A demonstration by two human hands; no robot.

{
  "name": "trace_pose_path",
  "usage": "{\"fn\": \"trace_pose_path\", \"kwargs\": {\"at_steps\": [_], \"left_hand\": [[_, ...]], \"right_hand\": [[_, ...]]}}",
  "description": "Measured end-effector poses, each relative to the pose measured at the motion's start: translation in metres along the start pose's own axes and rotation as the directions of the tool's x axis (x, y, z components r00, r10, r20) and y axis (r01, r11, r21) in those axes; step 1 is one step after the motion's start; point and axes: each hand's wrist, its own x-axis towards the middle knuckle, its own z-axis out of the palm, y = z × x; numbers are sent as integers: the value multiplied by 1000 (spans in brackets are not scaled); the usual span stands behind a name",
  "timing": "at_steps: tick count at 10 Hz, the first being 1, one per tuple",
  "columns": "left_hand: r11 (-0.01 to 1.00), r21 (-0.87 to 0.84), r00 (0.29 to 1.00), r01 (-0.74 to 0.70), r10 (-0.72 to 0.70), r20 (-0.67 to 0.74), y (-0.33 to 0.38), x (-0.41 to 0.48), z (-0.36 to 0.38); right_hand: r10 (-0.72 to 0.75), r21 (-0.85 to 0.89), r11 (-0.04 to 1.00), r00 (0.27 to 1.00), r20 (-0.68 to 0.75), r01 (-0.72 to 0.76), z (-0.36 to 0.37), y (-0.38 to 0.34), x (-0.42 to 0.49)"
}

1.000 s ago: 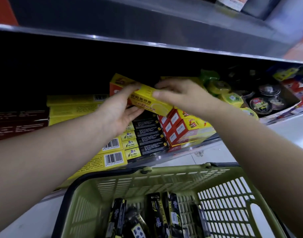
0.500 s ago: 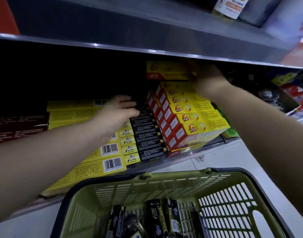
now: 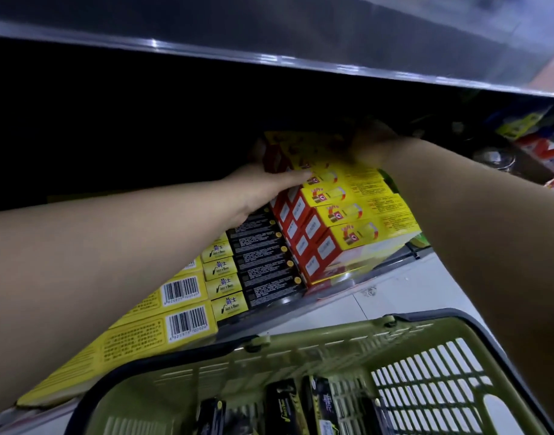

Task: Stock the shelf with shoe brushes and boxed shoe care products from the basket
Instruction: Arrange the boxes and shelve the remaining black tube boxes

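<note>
Under the upper shelf (image 3: 269, 58), at centre frame, a yellow-and-red box (image 3: 304, 149) lay atop its stack (image 3: 341, 215), long axis running left to right. At its left end the left hand (image 3: 263, 186) pressed straight fingers (image 3: 296, 177) against the red end faces. At its right end the right hand (image 3: 374, 147) was blurred in shadow, grip unreadable. Dark open room lay leftward. Along the bottom edge, black boxes (image 3: 282, 406) waited in the green basket (image 3: 300, 343).

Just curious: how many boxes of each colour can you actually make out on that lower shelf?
Black boxes with a gold dot: 5
Yellow boxes with a whole barcode showing: 2
Yellow boxes with red ends, logo clear: 4
Total: 11
Other boxes are hidden or too blurred to count.
</note>
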Motion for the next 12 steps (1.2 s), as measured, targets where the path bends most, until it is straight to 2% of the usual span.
{"fn": "trace_pose_path", "kwargs": {"at_steps": [1, 2, 3, 6, 7, 8, 9, 10, 11, 12], "left_hand": [[999, 20, 997, -43, 44, -58, 2, 5, 6], [998, -65, 998, 14, -19, -66, 5, 6, 15], [995, -90, 997, 47, -53, -61, 3, 10, 24], [992, -115, 997, 50, -56, -48, 8, 4, 28], [978, -202, 997, 41, -52, -51, 8, -13, 28], [966, -246, 997, 79, -73, 32, -6, -40, 35], [967, -229, 994, 113, -110, 24, -17, -60, 49], [964, -223, 989, 146, -141, 39, -13, -62, 64], [961, -216, 985, 171, -164, 48, -4, -62, 74], [959, -222, 984, 178, -172, 45, -1, -61, 77]], "right_hand": [[147, 178, 974, 989, -10, -143, -1, 13, -9], [233, 290, 926, 970, 64, -241, 4, 18, -22], [265, 360, 893, 962, 68, -271, 13, 15, -21], [176, 290, 942, 984, -3, -167, 10, 12, -22], [153, 495, 859, 988, -11, -128, -6, 26, -39], [148, 650, 751, 989, 4, -115, -12, 57, -84], [184, 729, 658, 979, 85, -187, 5, 76, -127], [237, 848, 461, 957, 168, -263, 26, 73, -137], [261, 913, 320, 950, 173, -254, 37, 64, -131], [261, 916, 321, 952, 158, -240, 42, 61, -125]]}}
